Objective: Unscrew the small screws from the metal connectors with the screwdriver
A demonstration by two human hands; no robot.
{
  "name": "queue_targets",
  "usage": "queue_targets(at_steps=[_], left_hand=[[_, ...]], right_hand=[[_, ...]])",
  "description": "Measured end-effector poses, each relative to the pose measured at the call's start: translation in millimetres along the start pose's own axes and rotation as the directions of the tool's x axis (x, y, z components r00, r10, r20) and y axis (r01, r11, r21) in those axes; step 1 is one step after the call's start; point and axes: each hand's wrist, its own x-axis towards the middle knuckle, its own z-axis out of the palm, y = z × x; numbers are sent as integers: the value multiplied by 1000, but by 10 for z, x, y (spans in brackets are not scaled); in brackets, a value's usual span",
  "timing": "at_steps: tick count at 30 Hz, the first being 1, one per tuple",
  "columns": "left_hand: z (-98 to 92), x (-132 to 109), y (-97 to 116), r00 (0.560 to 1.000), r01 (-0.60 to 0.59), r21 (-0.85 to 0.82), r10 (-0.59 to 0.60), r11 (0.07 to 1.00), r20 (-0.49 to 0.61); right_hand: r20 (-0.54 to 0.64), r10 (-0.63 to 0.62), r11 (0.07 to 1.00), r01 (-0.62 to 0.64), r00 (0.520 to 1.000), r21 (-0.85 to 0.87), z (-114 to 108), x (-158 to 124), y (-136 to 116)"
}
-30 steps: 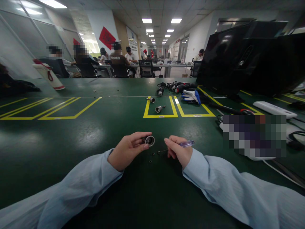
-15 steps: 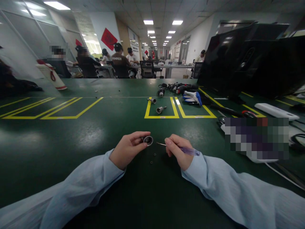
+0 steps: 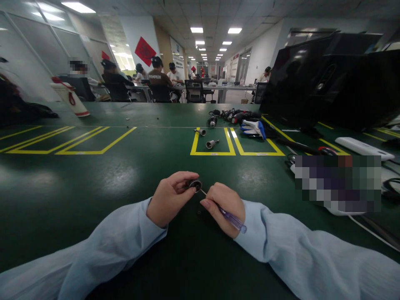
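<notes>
Between the thumb and fingers of my left hand point(image 3: 171, 196) is a round, hollow metal part point(image 3: 195, 184), its open end facing right. My right hand point(image 3: 225, 207) is closed around a screwdriver with a clear purple handle point(image 3: 233, 219). The screwdriver's thin shaft reaches the part's open mouth; its tip is hidden there. Below the hands, a tiny dark nut-like piece point(image 3: 199, 212) lies on the green tabletop point(image 3: 131, 233). Two similar metal parts with stems, a nearer one point(image 3: 212, 144) and a farther one point(image 3: 201, 131), lie inside a yellow-taped box.
Beyond the hands to the right lie blue-and-white gloves point(image 3: 253, 128) and a heap of dark corded tools point(image 3: 233, 116). A white power strip point(image 3: 364, 148) and a black monitor point(image 3: 325, 79) stand further right. A white container point(image 3: 70, 98) is at the back left; people sit behind.
My right hand has moved left and turned, bringing the screwdriver's shaft to the metal part's mouth. One of the two tiny pieces on the table is now out of sight near that hand.
</notes>
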Motion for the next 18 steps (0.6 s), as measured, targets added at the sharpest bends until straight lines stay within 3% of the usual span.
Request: queue_targets(at_steps=[18], left_hand=[[30,-28,14,996,-22,-4,22,1000,-85]], right_hand=[[15,-91,984,92,996,-149,78,18,-43]])
